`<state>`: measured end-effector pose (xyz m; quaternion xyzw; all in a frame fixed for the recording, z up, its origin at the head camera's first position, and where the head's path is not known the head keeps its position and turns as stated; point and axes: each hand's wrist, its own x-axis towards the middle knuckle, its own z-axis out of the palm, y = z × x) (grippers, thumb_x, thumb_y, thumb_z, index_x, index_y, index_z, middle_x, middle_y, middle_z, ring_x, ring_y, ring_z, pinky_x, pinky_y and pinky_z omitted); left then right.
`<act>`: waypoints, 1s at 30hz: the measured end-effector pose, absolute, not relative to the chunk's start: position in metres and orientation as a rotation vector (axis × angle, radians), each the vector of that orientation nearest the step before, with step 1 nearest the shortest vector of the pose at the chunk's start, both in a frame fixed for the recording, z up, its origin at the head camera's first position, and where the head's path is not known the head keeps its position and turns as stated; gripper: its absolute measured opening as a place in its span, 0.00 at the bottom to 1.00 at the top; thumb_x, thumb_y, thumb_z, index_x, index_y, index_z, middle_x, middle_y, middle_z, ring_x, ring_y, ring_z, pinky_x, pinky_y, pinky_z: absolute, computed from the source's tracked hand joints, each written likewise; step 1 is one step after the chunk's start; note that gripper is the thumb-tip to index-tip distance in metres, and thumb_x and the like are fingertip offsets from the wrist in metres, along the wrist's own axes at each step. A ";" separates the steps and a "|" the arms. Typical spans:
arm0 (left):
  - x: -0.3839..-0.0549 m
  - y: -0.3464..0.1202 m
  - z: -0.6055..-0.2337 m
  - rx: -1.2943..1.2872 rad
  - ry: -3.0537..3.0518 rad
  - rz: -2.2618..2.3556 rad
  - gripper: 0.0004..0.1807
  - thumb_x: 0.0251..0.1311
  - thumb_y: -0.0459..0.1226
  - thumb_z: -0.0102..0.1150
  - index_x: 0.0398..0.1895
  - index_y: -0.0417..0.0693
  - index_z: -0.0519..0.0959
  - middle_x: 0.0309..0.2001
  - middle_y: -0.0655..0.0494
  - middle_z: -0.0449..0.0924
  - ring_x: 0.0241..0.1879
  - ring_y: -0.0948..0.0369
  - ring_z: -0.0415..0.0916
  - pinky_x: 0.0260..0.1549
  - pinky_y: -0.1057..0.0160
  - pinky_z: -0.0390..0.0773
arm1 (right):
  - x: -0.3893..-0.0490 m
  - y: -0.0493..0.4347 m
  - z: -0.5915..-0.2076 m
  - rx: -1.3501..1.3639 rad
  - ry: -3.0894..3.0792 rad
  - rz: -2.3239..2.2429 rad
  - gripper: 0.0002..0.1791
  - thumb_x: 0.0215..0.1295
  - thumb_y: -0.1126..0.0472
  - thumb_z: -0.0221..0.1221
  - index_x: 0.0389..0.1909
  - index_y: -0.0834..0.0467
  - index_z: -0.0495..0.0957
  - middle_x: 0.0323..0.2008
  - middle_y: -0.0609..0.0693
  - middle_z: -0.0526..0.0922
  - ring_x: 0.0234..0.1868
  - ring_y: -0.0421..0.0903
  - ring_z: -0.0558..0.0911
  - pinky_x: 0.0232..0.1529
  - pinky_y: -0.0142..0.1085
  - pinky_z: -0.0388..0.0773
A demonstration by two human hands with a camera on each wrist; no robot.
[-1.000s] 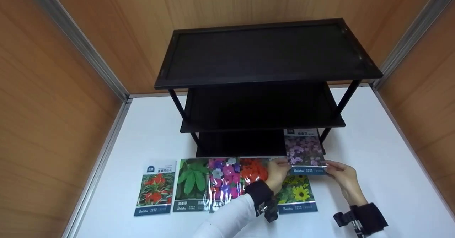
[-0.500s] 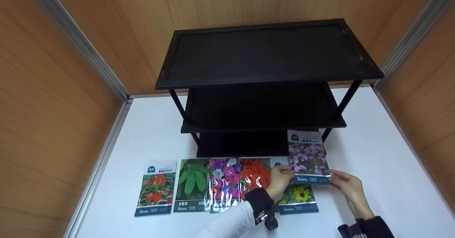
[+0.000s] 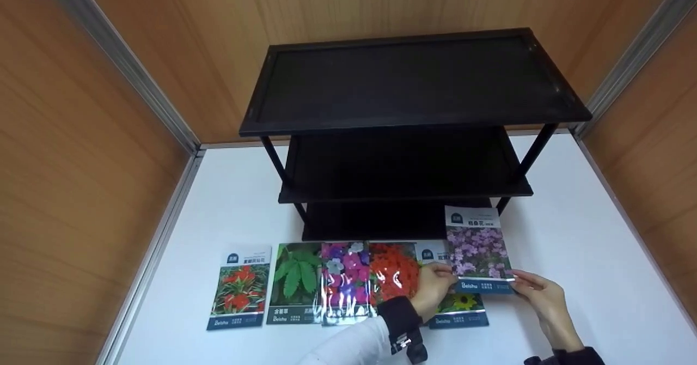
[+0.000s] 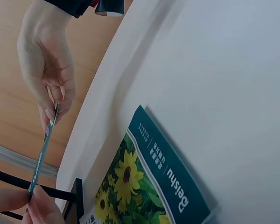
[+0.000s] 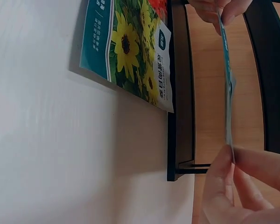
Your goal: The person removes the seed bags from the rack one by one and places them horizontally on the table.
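Note:
A seed packet with purple flowers is held up between both hands, in front of the shelf's right end. My left hand pinches its lower left edge, and my right hand pinches its lower right edge. Both wrist views show the packet edge-on, thin between thumb and fingers. Beneath it a yellow-flower packet lies on the white table, partly covered in the head view. To the left, an orange-red flower packet is partly hidden by my left hand.
More packets lie in a row: pink-purple flowers, green leaf and, set apart, red flowers. Behind them stands a black three-tier shelf. Wood-grain walls enclose the white table.
Both hands have drawn the purple-flower packet toward me and slightly right, away from the shelf. The packets on the table have stayed where they were.

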<state>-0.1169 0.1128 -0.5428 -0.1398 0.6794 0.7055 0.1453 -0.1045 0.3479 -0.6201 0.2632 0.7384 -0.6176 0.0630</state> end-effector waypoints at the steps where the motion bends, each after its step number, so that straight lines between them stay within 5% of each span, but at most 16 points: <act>1: -0.116 0.114 -0.543 -0.410 1.955 2.031 0.08 0.44 0.24 0.57 0.30 0.38 0.76 0.22 0.54 0.74 0.20 0.64 0.71 0.22 0.64 0.76 | -0.104 0.349 -0.621 0.799 2.226 -1.864 0.24 0.48 0.63 0.63 0.49 0.65 0.73 0.33 0.44 0.78 0.33 0.34 0.77 0.35 0.26 0.75; 14: -0.105 0.129 -0.552 -0.403 1.948 2.024 0.08 0.45 0.21 0.55 0.29 0.39 0.74 0.23 0.55 0.71 0.18 0.66 0.68 0.21 0.64 0.75 | -0.092 0.364 -0.623 0.855 2.237 -1.752 0.31 0.49 0.60 0.64 0.54 0.68 0.68 0.35 0.47 0.77 0.33 0.35 0.78 0.37 0.29 0.75; 21: -0.100 0.142 -0.558 -0.432 1.984 1.977 0.09 0.44 0.21 0.56 0.27 0.40 0.73 0.22 0.52 0.73 0.18 0.65 0.68 0.20 0.64 0.76 | -0.085 0.371 -0.624 0.862 2.268 -1.699 0.28 0.49 0.63 0.63 0.52 0.69 0.69 0.32 0.44 0.79 0.31 0.33 0.78 0.35 0.28 0.76; 30: -0.094 0.152 -0.563 -0.429 2.012 1.932 0.08 0.43 0.21 0.58 0.25 0.39 0.73 0.19 0.55 0.72 0.16 0.65 0.69 0.16 0.66 0.75 | -0.071 0.357 -0.569 0.849 2.151 -1.715 0.15 0.48 0.69 0.61 0.40 0.65 0.78 0.25 0.43 0.79 0.27 0.33 0.77 0.32 0.27 0.76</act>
